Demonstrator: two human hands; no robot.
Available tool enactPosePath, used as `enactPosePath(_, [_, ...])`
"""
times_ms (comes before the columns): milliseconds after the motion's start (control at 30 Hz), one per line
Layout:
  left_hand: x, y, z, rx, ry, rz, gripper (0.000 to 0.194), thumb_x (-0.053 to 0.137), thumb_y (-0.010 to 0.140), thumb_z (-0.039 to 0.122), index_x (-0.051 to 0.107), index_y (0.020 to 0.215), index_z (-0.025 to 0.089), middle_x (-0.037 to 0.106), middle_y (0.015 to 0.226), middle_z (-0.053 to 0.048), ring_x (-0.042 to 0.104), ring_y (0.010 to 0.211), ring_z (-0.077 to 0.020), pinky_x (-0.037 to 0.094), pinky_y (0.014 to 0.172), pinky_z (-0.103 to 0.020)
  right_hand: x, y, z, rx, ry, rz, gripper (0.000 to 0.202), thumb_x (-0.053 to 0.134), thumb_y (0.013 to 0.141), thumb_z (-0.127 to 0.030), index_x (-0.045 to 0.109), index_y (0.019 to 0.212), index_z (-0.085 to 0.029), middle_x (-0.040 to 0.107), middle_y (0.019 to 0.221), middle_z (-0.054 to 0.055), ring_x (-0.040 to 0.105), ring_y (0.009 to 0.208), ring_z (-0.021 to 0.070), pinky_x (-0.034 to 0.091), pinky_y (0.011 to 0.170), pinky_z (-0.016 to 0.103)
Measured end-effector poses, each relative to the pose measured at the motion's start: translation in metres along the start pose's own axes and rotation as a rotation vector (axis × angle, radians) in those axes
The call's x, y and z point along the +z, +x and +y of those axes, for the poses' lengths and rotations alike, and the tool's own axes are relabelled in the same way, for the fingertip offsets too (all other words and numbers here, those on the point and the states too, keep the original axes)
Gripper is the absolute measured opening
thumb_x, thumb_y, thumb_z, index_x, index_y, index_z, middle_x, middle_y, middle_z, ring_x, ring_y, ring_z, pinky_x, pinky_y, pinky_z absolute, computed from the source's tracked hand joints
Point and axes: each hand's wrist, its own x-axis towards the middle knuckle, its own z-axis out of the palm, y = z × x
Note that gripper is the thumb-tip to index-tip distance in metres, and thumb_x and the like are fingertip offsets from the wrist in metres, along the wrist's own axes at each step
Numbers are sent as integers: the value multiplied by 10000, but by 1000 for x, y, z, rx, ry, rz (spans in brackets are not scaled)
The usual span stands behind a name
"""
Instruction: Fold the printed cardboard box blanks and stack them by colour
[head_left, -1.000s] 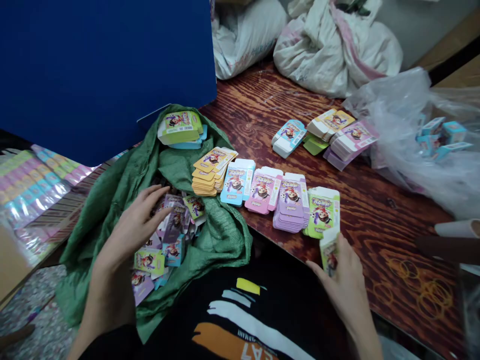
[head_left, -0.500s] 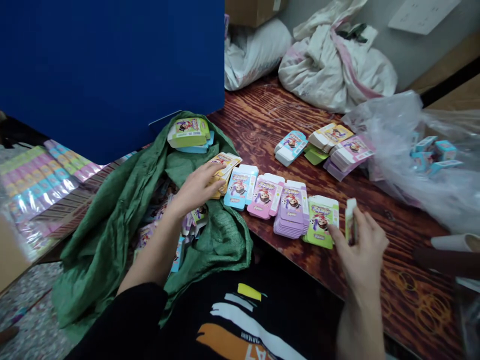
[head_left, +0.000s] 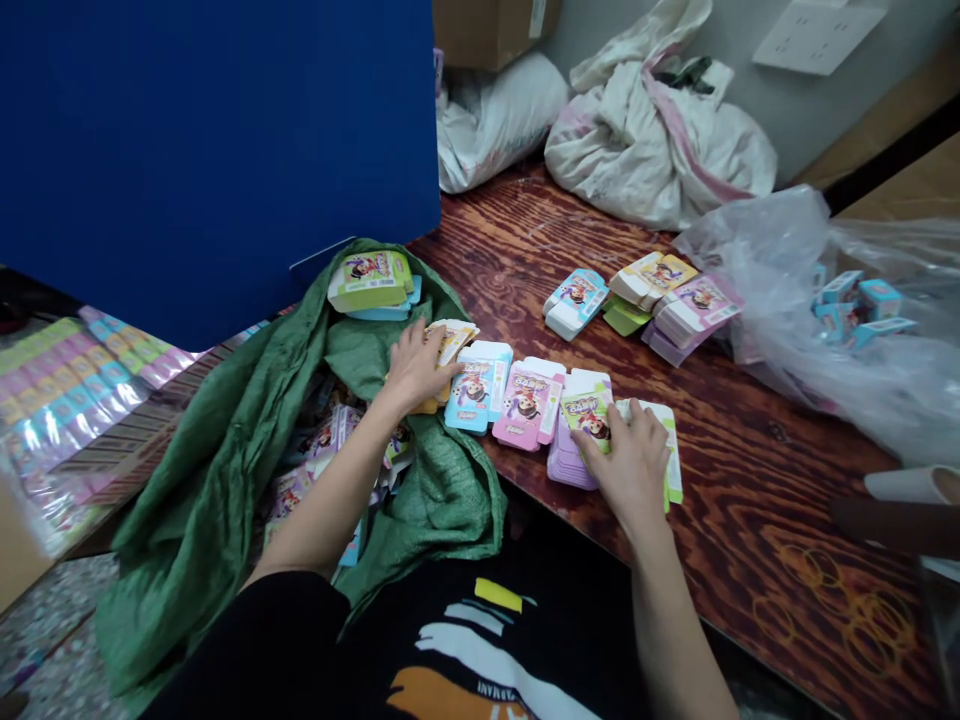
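Note:
Along the table's front edge runs a row of flattened cartoon-printed card boxes in stacks. My left hand (head_left: 415, 368) lies curled over the stack of yellow boxes (head_left: 457, 338) at the left end, its thumb near the blue boxes (head_left: 474, 385). To their right sit the pink boxes (head_left: 525, 400) and a taller stack of purple boxes (head_left: 571, 468). My right hand (head_left: 631, 450) grips a green box (head_left: 589, 415) above the purple stack. Behind that hand, partly hidden, are more green boxes (head_left: 673, 470).
A green sack (head_left: 450, 490) with loose boxes inside lies open at left. More box bundles (head_left: 660, 290) sit farther back. At right are a clear plastic bag (head_left: 795, 260), rubber bands (head_left: 870, 620) and a cardboard tube (head_left: 911, 485). A blue panel (head_left: 217, 150) blocks the upper left.
My right hand has moved left with the green box, from beside the green stack to over the purple stack. The box now shows its printed face. My left hand stays at the yellow boxes.

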Motion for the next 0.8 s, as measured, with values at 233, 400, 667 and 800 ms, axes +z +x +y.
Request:
enactPosePath(233, [6,0,0,-42,-31,24,612,489,984,507,486,1500,178,367,1644,-207,414,1454,-403,350,1158,-573,0,-2,-17,-12,-35,-50,575,540,920,-439,573,1409,-139,479,1523,252,410,1381,461,394,1039,661])
enactPosePath(400, [2,-2,-3,-98,-54,53,666,567,940,438,454,1536,163,302,1676,-203,411,1456,-417,380,1153,-582,-13,-5,-16,16,-82,21,569,490,928,-437,564,1413,-150,496,1518,223,458,1340,433,421,1013,626])
enactPosePath(667, [17,-34,-7,-50,-169,83,686,613,908,362,448,1538,145,330,1665,-208,372,1507,-391,365,1188,-570,-24,-20,24,125,-111,145,681,431,950,-547,560,1449,-100,515,1471,288,457,1326,514,397,995,708])
enactPosePath(800, [18,-37,-5,-81,-228,117,721,634,886,326,423,1554,154,265,1692,-205,348,1526,-392,345,1198,-593,-19,-22,28,72,-74,174,678,433,964,-594,585,1435,-130,493,1495,279,423,1371,517,368,1030,729])
